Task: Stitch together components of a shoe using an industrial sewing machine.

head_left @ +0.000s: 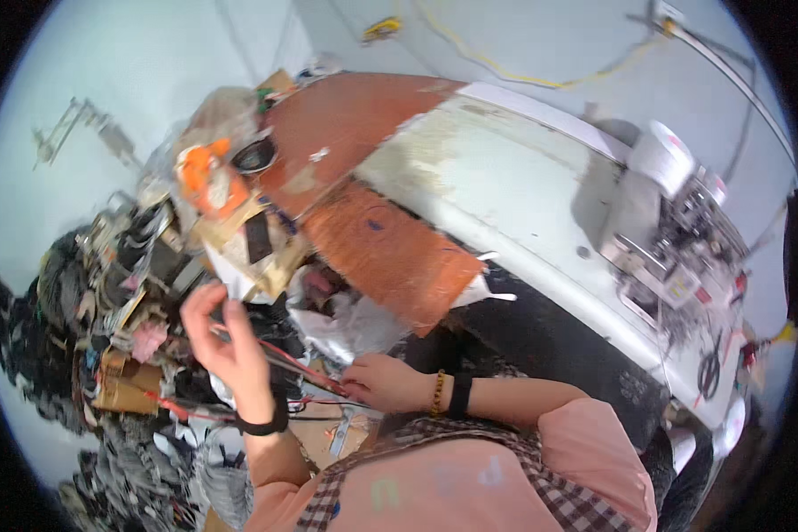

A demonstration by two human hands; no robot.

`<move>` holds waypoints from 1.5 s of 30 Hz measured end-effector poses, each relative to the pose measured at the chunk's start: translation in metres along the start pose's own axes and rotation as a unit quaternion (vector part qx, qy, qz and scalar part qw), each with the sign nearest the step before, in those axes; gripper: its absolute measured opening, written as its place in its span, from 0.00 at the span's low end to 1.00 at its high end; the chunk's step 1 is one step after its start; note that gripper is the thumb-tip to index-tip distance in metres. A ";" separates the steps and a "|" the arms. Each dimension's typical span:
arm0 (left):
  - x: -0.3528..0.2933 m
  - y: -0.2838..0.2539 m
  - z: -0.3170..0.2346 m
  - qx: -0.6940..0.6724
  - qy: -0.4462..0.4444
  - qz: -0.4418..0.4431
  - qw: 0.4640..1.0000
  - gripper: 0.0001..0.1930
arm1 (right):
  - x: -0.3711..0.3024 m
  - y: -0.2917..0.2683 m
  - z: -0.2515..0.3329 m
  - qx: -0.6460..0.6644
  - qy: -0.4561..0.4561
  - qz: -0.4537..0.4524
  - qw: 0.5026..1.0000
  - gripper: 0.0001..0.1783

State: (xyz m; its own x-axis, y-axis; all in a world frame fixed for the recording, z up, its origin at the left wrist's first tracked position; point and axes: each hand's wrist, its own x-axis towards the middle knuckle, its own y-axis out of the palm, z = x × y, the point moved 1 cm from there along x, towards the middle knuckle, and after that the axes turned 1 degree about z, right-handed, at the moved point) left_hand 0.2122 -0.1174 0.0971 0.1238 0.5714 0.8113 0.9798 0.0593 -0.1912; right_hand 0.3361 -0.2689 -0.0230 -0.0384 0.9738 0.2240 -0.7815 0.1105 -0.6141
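Red strand [326,379] ran between hands, seemingly light, limp, best pinched mid-length | right hand [379,383]: fingers narrowed, holding its end | left hand [232,350]: fingers parted, loosely bent, gripping nothing visible

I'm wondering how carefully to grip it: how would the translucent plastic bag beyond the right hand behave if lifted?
The plastic bag beyond the right hand would probably flop, as its walls look thin and creased. By itself it is likely light, though whatever lies inside is too blurred to judge. Its pale sheen suggests it may be slippery.
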 end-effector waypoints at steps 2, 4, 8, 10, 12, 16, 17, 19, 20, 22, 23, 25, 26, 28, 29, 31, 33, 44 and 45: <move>-0.033 0.040 -0.002 -0.070 -0.021 0.120 0.990 0.15 | -0.034 -0.020 -0.003 0.039 0.055 0.001 0.998 0.12; -0.079 0.090 0.017 -0.089 -0.054 0.157 0.982 0.23 | -0.071 -0.043 -0.001 0.084 0.098 -0.039 0.991 0.13; -0.124 0.157 0.099 -0.364 -0.345 0.342 0.795 0.19 | -0.176 -0.092 0.010 0.165 0.080 -0.217 0.959 0.12; -0.135 0.194 0.115 -0.307 -0.331 0.390 0.802 0.20 | -0.236 -0.103 0.020 0.189 0.112 -0.341 0.914 0.09; -0.142 0.232 0.107 -0.225 -0.290 0.413 0.833 0.21 | -0.299 -0.108 0.029 0.146 0.130 -0.462 0.865 0.08; -0.157 0.281 0.047 -0.065 -0.164 0.410 0.895 0.23 | -0.429 -0.096 0.048 0.182 0.262 -0.632 0.707 0.09; -0.160 0.287 0.029 -0.043 -0.130 0.407 0.903 0.24 | -0.459 -0.089 0.056 0.167 0.266 -0.693 0.649 0.08; -0.158 0.287 -0.002 0.007 -0.065 0.374 0.925 0.25 | -0.508 -0.065 0.077 0.089 0.311 -0.787 0.525 0.08; -0.159 0.287 -0.019 0.017 -0.038 0.355 0.934 0.25 | -0.536 -0.053 0.087 0.017 0.339 -0.824 0.454 0.08; -0.160 0.290 -0.053 0.022 0.024 0.319 0.947 0.27 | -0.588 -0.015 0.115 -0.074 0.367 -0.876 0.305 0.09; -0.159 0.291 -0.070 0.018 0.048 0.302 0.952 0.27 | -0.615 0.007 0.130 -0.110 0.382 -0.887 0.236 0.11; -0.159 0.292 -0.102 0.004 0.091 0.275 0.957 0.28 | -0.664 0.053 0.157 -0.209 0.432 -0.866 0.138 0.18; -0.158 0.293 -0.117 -0.007 0.108 0.266 0.958 0.29 | -0.684 0.077 0.171 -0.264 0.481 -0.831 0.091 0.22; -0.157 0.295 -0.144 -0.032 0.133 0.260 0.956 0.30 | -0.716 0.122 0.196 -0.304 0.659 -0.686 -0.061 0.34; -0.159 0.297 -0.156 -0.050 0.140 0.263 0.953 0.31 | -0.727 0.143 0.208 -0.231 0.654 -0.719 -0.048 0.43; -0.164 0.304 -0.177 -0.085 0.156 0.289 0.941 0.32 | -0.732 0.172 0.217 -0.102 0.659 -0.745 0.002 0.43; -0.174 0.316 -0.194 -0.132 0.164 0.348 0.913 0.33 | -0.727 0.186 0.225 -0.030 0.684 -0.728 0.038 0.42; -0.246 0.338 -0.279 -0.315 0.178 0.557 0.748 0.18 | -0.704 0.189 0.193 0.077 0.504 -0.848 0.144 0.29; -0.250 0.334 -0.282 -0.320 0.169 0.571 0.737 0.18 | -0.703 0.194 0.192 0.071 0.499 -0.858 0.099 0.26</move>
State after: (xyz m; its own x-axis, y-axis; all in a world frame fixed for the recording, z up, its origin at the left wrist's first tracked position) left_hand 0.5530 -0.4712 -0.0133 0.8508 -0.2940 0.4356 0.0662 -0.7623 -0.6438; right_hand 0.0915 -0.9699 -0.1545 0.2518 -0.9123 -0.3230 0.8923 0.3480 -0.2874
